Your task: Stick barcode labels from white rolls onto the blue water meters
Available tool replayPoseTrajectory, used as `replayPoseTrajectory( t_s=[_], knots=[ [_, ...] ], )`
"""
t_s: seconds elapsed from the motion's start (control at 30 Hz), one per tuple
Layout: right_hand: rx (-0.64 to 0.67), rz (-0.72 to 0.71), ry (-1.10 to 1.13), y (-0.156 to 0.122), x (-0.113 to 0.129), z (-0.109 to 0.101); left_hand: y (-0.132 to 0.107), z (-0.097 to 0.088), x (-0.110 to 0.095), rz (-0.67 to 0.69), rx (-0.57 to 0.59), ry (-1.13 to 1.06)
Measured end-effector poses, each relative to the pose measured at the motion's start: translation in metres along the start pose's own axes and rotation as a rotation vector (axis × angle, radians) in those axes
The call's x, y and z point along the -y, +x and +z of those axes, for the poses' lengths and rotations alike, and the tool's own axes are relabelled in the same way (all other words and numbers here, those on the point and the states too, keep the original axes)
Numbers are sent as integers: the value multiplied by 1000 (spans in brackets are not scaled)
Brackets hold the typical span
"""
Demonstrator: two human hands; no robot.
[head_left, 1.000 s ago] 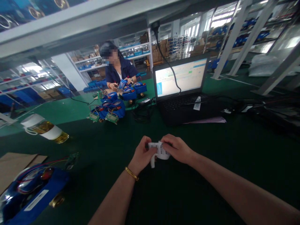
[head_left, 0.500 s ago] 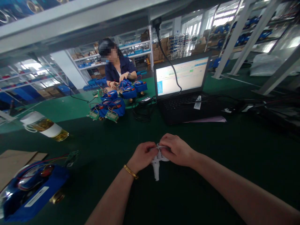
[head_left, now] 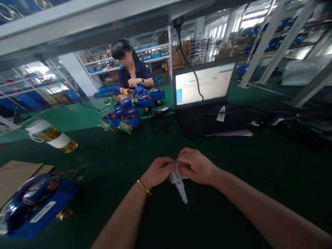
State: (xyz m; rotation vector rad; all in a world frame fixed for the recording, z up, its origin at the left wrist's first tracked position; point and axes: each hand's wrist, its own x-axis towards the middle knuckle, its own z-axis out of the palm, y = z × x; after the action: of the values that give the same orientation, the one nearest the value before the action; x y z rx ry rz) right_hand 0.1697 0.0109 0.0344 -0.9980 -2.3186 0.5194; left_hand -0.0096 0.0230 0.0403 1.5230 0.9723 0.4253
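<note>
Just in front of me over the dark green table, both hands hold a white strip of printed labels [head_left: 178, 181]. My left hand [head_left: 160, 170] pinches its upper left edge between thumb and fingers; a gold bangle circles that wrist. Close beside it, my right hand [head_left: 198, 166] has its fingers curled on the strip's upper right part. The strip's narrow tail hangs down toward me, angled to the right. Fingers cover its top end, and the print is too small to read.
Beyond my hands stands a laptop [head_left: 204, 86] with a cable hanging before its screen. Blue meters [head_left: 127, 117] with green circuit boards sit left of it. Nearer left are a tea bottle [head_left: 52, 135], cardboard [head_left: 18, 176] and a larger blue meter [head_left: 41, 207]. A co-worker [head_left: 135, 72] sits across the table.
The strip's lower tail has swung from nearly straight down to a slant toward the right. My hands keep their grip in almost the same place. The view has shifted slightly.
</note>
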Motion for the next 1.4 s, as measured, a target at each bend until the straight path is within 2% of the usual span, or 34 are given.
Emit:
replayPoseTrajectory(
  t_s=[0.3,0.77,0.97,1.17,1.4],
  knots=[
    [25,-35,30,-1,-3,1,0,0,0,48,39,-6],
    [-95,-63,59,-1,-5,5,2,-2,2,58,14,-158],
    [-37,-42,90,-1,-9,-1,2,-6,2,37,1,-124],
    [-47,13,93,-1,-8,1,0,-7,-1,46,24,-55],
    [-126,18,67,0,-6,1,4,-7,10,14,-5,-299]
  ],
)
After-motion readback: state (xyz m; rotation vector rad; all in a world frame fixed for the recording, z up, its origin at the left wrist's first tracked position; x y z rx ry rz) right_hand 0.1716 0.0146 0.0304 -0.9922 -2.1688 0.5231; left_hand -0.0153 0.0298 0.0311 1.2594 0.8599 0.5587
